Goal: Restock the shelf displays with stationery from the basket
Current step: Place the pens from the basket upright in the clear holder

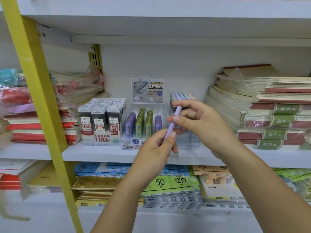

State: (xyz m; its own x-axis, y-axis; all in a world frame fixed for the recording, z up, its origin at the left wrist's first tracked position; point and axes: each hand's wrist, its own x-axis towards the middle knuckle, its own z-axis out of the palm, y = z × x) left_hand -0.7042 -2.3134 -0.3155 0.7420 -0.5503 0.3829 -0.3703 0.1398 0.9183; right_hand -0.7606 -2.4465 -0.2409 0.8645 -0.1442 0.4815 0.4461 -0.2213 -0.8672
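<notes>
At the shelf (101,153), the lead display (143,125) shows gaps. Your left hand (156,147) grips the lower end and your right hand (202,125) pinches the top of a lilac pen (177,112), held before it and not yet slotted. The basket is out of view.

The view comes from a wide-angle camera on the person's head, facing straight into a white shelf unit and tipped slightly down. The middle shelf (101,153) crosses the centre, the underside of the shelf above (151,26) fills the top, and a lower shelf (168,214) shows beneath. It stands within arm's reach: the forearms rise from the bottom edge, and the left hand (156,147) and right hand (202,125) meet near the centre.
</notes>
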